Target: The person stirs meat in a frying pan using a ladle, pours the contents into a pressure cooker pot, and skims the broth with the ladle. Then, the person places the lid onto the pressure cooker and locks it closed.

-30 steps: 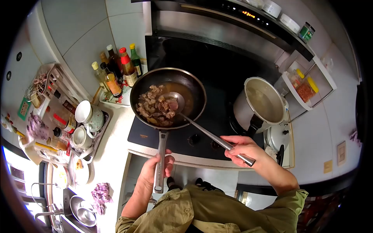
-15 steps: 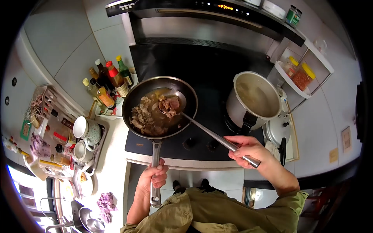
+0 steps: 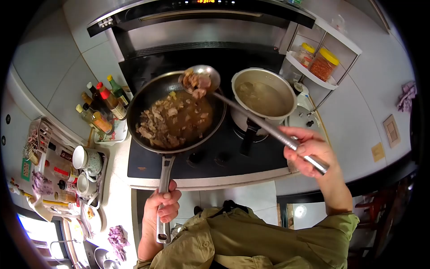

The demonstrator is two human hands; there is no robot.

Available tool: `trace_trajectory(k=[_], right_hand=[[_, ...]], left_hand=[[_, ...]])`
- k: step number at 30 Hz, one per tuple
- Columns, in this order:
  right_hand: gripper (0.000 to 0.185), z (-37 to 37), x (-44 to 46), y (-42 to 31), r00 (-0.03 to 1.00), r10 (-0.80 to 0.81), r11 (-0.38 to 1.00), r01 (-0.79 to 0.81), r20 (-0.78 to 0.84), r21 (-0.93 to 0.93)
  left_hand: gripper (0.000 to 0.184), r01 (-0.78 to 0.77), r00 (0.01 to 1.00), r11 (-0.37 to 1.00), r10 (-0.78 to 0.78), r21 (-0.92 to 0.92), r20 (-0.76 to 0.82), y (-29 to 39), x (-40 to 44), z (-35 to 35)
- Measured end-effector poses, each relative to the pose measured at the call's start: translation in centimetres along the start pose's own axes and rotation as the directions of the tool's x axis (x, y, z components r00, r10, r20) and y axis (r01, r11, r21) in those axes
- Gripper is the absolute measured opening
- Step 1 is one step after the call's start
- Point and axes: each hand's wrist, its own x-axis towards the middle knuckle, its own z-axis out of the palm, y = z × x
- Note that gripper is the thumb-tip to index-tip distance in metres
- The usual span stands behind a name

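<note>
My left hand (image 3: 162,205) is wrapped round the metal handle of a dark frying pan (image 3: 209,130), which holds meat pieces (image 3: 156,121) in brown liquid. The long handle of a metal ladle (image 3: 251,117) is gripped in my right hand (image 3: 309,150). Chunks of meat (image 3: 196,83) fill the ladle's bowl, which is raised over the pan's far right rim. Right beside the pan, a deep metal pot (image 3: 289,97) with cloudy liquid stands on the black cooktop (image 3: 197,167).
Sauce bottles (image 3: 112,105) stand on a tray behind the pan's left side. Cups (image 3: 87,160) and a dish rack line the left counter, near a purple cloth (image 3: 117,240). A pot lid (image 3: 301,120) lies right of the pot, below a corner shelf (image 3: 313,75) with jars.
The loaded ladle has risen from inside the pan to above its far rim, nearer the pot. My right hand has moved up with it. The camera view has shifted.
</note>
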Motion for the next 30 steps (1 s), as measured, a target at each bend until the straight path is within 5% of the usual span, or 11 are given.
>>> trace_trajectory(k=[5,7,8,11,15,20,24,27,28,30], right_hand=[[0.055,-2.0,-3.1,-3.2,0.977,-0.193,0.979,0.184,-0.094,-0.091],[0.056,-2.9,-4.3,-3.9,0.963,-0.223,0.972,0.207,-0.154,-0.114],[0.056,-3.5,-4.9,-4.2,0.954,-0.238,0.968,0.218,-0.182,-0.125],[0.055,-6.5,-5.9,-3.9,0.935,-0.251,0.965,0.221,-0.252,-0.142],[0.056,-8.3,-6.5,-3.4,0.910,-0.178,0.965,0.086,-0.373,-0.250],[0.061,-12.2,-6.1,-1.2,0.931,-0.116,0.925,-0.025,-0.346,-0.378],[0.060,-13.7,-5.9,0.0,0.955,-0.197,0.801,0.026,-0.223,-0.598],[0.059,-14.7,-6.5,0.0,0.927,-0.218,0.599,-0.121,-0.307,-0.791],[0.059,-15.8,-6.6,0.4,0.922,-0.299,0.414,-0.107,-0.246,-0.904],[0.060,-17.2,-6.8,1.0,0.876,-0.443,0.338,-0.031,-0.188,-0.941]], left_hand=[[0.018,-0.024,0.999,0.994,0.021,0.103,0.027,-0.7,2.0,3.2],[0.018,-0.035,0.999,0.991,0.032,0.129,0.021,-0.8,2.5,4.5],[0.023,-0.036,0.984,0.993,0.016,0.115,0.176,-0.7,2.9,4.0],[0.023,-0.065,0.988,0.985,0.041,0.161,0.148,-1.4,3.8,6.1],[0.017,-0.070,0.997,0.974,0.065,0.215,0.029,-2.4,4.7,9.0],[0.021,-0.064,0.996,0.982,0.052,0.175,0.073,-3.9,5.6,10.5],[0.021,-0.079,0.996,0.975,0.071,0.205,0.050,-5.5,6.6,11.4],[0.021,-0.088,0.996,0.961,0.080,0.264,0.042,-6.4,7.4,12.1],[0.021,-0.089,0.996,0.954,0.082,0.288,0.034,-6.7,7.7,12.3],[0.021,-0.088,0.996,0.938,0.086,0.335,0.021,-7.2,8.4,12.6]])
